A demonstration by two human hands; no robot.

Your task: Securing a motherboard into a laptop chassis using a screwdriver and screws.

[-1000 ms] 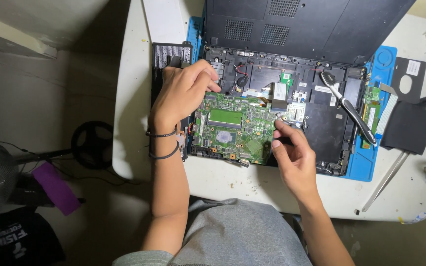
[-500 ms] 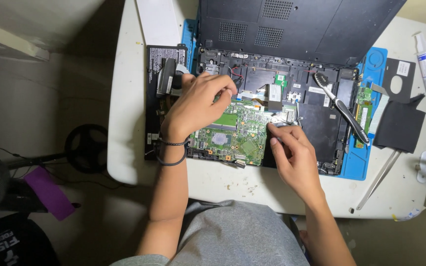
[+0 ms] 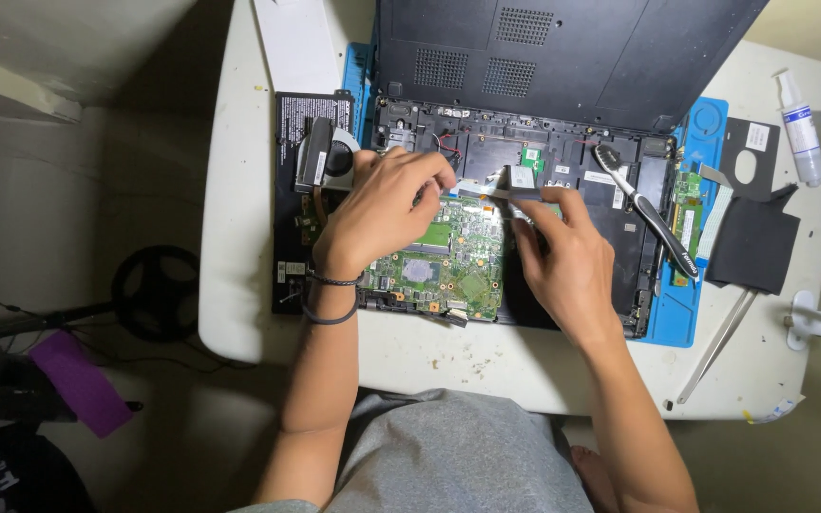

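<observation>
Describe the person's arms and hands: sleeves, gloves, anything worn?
Both arms are bare up to the frame's bottom edge; no sleeves show. No gloves on the left hand or the right hand. Two thin dark bands circle the left wrist, one snug, one hanging looser. The right wrist is bare: no watch or band. No rings are visible on either hand.

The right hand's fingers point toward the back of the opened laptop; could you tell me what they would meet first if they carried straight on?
Probably the small white-labelled module just beyond the right hand, though depth is unclear.
</observation>
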